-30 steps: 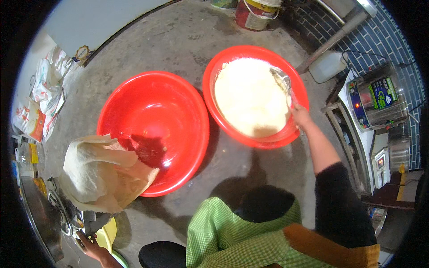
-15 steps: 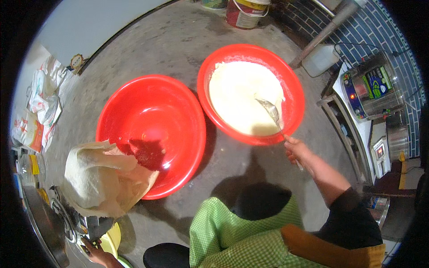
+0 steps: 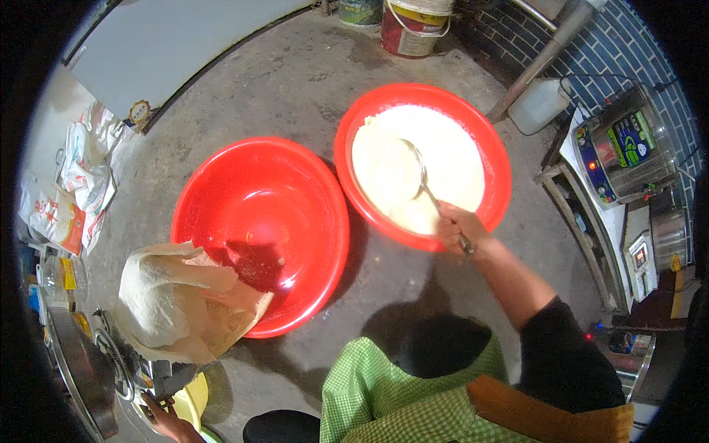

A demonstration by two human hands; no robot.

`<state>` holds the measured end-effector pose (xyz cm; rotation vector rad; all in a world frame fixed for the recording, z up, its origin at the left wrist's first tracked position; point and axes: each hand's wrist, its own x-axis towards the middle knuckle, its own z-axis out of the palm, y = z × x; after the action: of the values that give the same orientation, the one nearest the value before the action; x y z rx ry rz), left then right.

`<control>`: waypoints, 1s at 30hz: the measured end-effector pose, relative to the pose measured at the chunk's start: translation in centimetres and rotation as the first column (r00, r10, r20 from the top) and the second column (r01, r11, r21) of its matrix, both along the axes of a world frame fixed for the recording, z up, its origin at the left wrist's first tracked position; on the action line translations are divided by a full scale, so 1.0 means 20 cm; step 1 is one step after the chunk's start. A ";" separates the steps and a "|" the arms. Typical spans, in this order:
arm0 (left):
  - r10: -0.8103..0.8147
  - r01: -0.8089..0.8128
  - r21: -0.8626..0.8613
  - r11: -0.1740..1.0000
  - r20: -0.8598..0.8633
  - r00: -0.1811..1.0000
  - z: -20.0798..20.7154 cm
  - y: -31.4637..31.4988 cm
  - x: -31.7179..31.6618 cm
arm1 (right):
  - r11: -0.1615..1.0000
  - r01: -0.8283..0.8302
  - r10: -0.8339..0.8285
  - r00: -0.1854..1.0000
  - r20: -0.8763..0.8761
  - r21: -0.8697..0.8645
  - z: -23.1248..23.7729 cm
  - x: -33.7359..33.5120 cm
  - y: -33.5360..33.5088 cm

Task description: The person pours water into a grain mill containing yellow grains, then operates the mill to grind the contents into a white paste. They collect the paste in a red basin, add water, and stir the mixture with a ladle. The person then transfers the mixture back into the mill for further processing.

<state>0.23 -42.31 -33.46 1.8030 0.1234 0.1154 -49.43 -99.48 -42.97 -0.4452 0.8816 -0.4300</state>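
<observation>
My right hand (image 3: 464,230) is closed round the handle of a metal ladle (image 3: 423,179). The ladle's bowl is in a pale, creamy white mass (image 3: 450,159) that fills much of a red basin (image 3: 496,159) on the floor. To its left stands a second red basin (image 3: 310,173), with only small specks and wet spots inside. Over that basin's near left side hangs a cream cloth (image 3: 166,295), fastened to a metal machine (image 3: 166,376). At the lower left edge my left hand (image 3: 168,421) is at the machine's underside, fingers curled; what they grip is partly hidden.
Plastic sacks (image 3: 55,210) and a clear jar (image 3: 63,277) line the left side. Below the machine is a yellow tub (image 3: 193,399). A bucket (image 3: 408,29) stands at the back. On the right are a white jug (image 3: 539,105) and a steel cooker (image 3: 628,144) on a stand.
My right hand has moved left with the ladle, and the ladle's bowl has gone leftward into the white mass. The whole view has shifted slightly. My left hand stays at the machine.
</observation>
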 end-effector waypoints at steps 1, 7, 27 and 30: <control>-0.020 0.019 -0.026 0.999 -0.030 0.999 0.01 0.00 0.00 | 0.998 0.014 -0.006 0.991 0.131 -0.058 -0.02 0.02 -0.05; 0.098 -0.098 0.049 0.994 -0.011 0.995 0.03 -0.06 -0.02 | 0.580 -0.480 -0.127 0.744 -0.656 -0.658 -0.20 0.18 -0.33; 0.068 -0.068 0.015 0.998 0.015 0.998 0.01 -0.04 -0.03 | 0.211 -0.940 -0.139 0.244 -0.960 -0.269 0.05 -0.43 0.12; 0.027 -0.027 -0.001 1.000 0.004 1.000 0.00 -0.01 -0.02 | 0.281 -0.955 -0.145 0.061 -0.988 -0.100 0.29 -0.52 0.19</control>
<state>-0.14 -42.58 -33.37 1.8005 0.1449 0.1389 -59.74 -95.60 -37.24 -2.2213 1.5437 0.3487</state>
